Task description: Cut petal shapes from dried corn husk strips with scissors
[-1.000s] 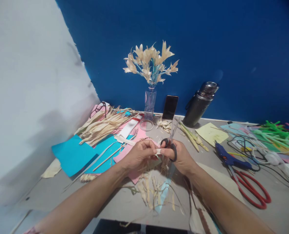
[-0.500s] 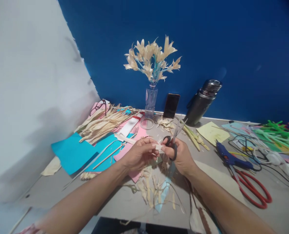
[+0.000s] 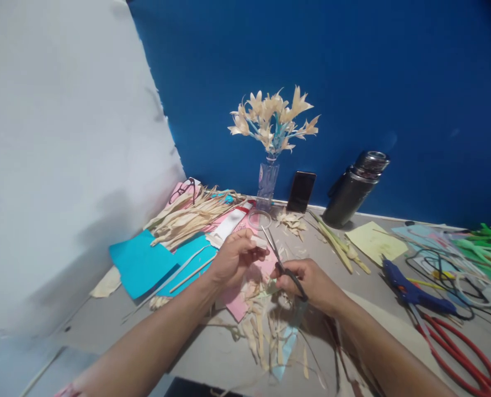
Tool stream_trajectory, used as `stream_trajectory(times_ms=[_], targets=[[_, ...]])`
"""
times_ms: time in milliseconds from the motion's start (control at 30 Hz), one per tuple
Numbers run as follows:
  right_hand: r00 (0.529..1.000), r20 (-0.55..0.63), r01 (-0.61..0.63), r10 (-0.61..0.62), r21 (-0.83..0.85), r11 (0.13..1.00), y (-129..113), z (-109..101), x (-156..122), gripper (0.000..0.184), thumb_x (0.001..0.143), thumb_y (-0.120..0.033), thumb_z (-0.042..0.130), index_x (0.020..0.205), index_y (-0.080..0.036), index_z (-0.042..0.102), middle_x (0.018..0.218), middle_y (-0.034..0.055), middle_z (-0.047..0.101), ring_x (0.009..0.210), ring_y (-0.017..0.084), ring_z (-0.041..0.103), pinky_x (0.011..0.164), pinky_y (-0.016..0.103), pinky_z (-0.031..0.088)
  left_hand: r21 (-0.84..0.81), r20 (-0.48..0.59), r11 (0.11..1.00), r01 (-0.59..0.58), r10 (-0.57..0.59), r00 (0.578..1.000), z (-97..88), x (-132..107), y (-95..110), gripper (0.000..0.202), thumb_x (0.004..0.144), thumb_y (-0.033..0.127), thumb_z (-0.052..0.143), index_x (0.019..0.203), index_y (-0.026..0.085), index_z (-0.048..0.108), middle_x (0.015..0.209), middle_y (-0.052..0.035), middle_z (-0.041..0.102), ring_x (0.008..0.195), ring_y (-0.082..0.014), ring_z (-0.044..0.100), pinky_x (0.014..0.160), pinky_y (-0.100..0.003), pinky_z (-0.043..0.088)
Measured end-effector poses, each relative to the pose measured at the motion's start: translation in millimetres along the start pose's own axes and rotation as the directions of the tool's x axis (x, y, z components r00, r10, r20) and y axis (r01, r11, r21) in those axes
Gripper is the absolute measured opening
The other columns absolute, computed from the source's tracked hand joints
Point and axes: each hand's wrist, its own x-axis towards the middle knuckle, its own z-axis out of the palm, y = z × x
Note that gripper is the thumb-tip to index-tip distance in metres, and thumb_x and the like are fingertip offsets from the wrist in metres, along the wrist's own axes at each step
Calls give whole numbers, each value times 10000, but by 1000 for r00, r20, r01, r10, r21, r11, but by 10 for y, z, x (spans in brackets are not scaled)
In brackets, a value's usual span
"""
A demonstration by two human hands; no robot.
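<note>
Pale husk flowers [image 3: 272, 113] stand seemingly finished in a clear plastic bottle [image 3: 267, 184], while the left hand [image 3: 232, 256] pinches an apparently unfinished husk strip [image 3: 259, 241] beside black-handled scissors [image 3: 284, 271] gripped in the right hand [image 3: 312, 282], with dried husks [image 3: 190, 215] heaped unused.

1. The person's right hand [image 3: 309, 281] has let go of the thin, pale, husk-like strip [image 3: 259, 241]; the left hand [image 3: 234, 260] alone holds it, closer to the clear plastic bottle [image 3: 267, 184].
2. The black-handled metal scissors [image 3: 281, 268] have swung: their blades, earlier right of the bottle, now point toward its base.
3. The hands stand apart.
</note>
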Motion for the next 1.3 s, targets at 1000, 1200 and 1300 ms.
stream_trajectory(times_ms=[1000, 1200, 1300], targets=[[989, 98, -118, 113, 46, 992, 71, 41, -24, 361, 773, -453, 664, 598, -138, 651, 505, 17, 605, 457, 105, 476, 472, 223, 325, 215, 67, 975, -49, 36, 997, -32, 7, 121, 156, 605, 143, 633, 608, 163, 478, 586, -20, 628, 544, -154, 632, 557, -257, 442], [988, 91, -128, 124, 32, 991, 58, 54, -26, 333, 766, -377, 661, 529, -148, 613, 472, 4, 572, 442, 88, 409, 450, 215, 289, 220, 93, 974, -47, 27, 995, -40, 9, 147, 145, 606, 118, 618, 621, 164, 481, 564, -15, 624, 526, -152, 623, 548, -258, 436], [988, 97, -122, 120, 23, 992, 60, 46, -27, 352, 764, -388, 667, 513, -149, 604, 461, -3, 552, 439, 85, 387, 441, 216, 278, 227, 114, 973, -43, 17, 993, -56, 10, 169, 137, 605, 122, 617, 628, 163, 488, 566, -10, 623, 518, -146, 615, 565, -267, 450]])
